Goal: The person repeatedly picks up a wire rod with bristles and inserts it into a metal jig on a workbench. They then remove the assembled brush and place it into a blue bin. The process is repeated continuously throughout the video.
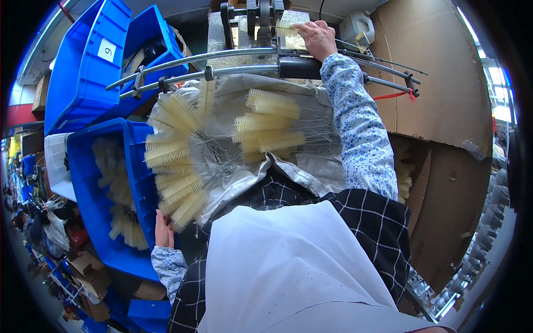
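Note:
At the top, my right hand [319,39] is closed on a pale yellow bottle brush [286,29], beside the metal machine [260,19]. The brush's bristles point left toward the machine. Low on the left, my left hand [164,230] has its fingers stretched out, between a blue crate and a fan of bristle brushes [176,158]. Its fingertips are close to the lowest brushes; whether they touch cannot be told. A second pile of brushes [266,125] lies right of the fan, with thin wire stems pointing right. Both piles rest on a whitish plastic sheet [233,83].
Two curved metal rails [239,54] cross in front of the machine. The blue crate [139,183] at left holds more brushes, and tilted blue bins [83,66] stand behind it. Tall cardboard [438,72] walls the right side. A white plastic jug [357,26] stands beyond my right hand.

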The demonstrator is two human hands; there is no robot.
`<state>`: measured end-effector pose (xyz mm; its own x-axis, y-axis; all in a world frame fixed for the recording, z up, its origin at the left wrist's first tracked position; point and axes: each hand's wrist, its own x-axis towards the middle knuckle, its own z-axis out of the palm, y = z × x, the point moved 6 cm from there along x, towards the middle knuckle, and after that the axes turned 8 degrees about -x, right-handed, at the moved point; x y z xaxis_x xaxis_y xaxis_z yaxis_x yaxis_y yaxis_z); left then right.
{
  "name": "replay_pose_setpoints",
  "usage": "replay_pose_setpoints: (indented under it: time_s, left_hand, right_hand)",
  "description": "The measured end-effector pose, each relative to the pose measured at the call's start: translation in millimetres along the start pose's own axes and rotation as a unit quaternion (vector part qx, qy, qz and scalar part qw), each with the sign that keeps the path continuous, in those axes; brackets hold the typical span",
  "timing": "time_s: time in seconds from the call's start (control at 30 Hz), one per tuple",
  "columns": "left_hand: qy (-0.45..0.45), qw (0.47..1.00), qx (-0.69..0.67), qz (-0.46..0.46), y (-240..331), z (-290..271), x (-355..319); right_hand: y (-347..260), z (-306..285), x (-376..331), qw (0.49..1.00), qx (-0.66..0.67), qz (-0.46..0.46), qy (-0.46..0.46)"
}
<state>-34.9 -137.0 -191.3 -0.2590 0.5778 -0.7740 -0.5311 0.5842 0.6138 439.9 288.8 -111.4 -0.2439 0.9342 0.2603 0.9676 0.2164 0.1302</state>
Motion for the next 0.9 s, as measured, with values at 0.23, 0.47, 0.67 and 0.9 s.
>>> replay_pose_setpoints:
  time_s: [0.23,0.47,0.67,0.9]
  left_hand:
    - [0.052,0.993,-0.107,0.016,-11.9,15.1,10.8]
    - [-0.045,0.973,-0.216,-0.07,-26.9,-0.4,10.7]
    - [-0.18,0.947,-0.267,0.015,7.6,25.8,8.0]
    - [-0.195,0.964,-0.152,0.097,63.2,70.4,11.7]
  right_hand:
    - [5.4,12.3,8.7,1.0,-0.002,-0.009,-0.009]
    - [45.6,-20.3,-34.8,0.982,-0.027,0.189,-0.003]
    - [59.6,0.9,-41.2,0.977,0.054,0.206,0.014]
    - [30.0,1.4,-29.7,0.981,0.052,0.187,0.017]
